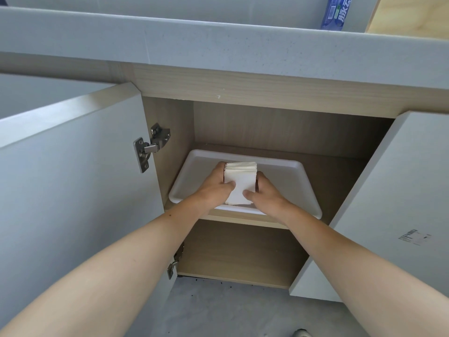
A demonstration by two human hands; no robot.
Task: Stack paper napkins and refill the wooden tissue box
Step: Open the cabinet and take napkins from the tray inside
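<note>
Napkins [240, 182]: a white stack of folded paper sheets, clamped between both hands inside the open cabinet [279, 125]. Left hand [215, 184] presses against the stack's left side, thumb laid across the top sheet near its left edge. Right hand [266, 193] presses against the stack's right side, thumb on the top sheet near the front right corner. Both hands are closed onto the stack; the remaining fingers wrap down the sides and are mostly hidden behind it.

Position relative to the grip:
- Directly beneath the stack and both hands: a white tray [294, 176] with a raised rim. Whether the stack rests on the tray floor or is held just above it cannot be determined.
- Beneath the tray: the upper shelf [243, 221] of the cabinet. The tray sits at an angle to the shelf's front edge, and its near rim overhangs that edge slightly.
- Left of the grip: the open left door [73, 166], with a metal hinge [150, 145] on its inner face.
- Right of the grip: the open right door [401, 195].
- Above the grip: the grey countertop [218, 42], carrying a blue-labelled package [336, 12] at its far right.
- Below the grip, under the shelf: a lower compartment, then grey floor [230, 312].

Sheet edges at the far end of the stack are slightly uneven.
</note>
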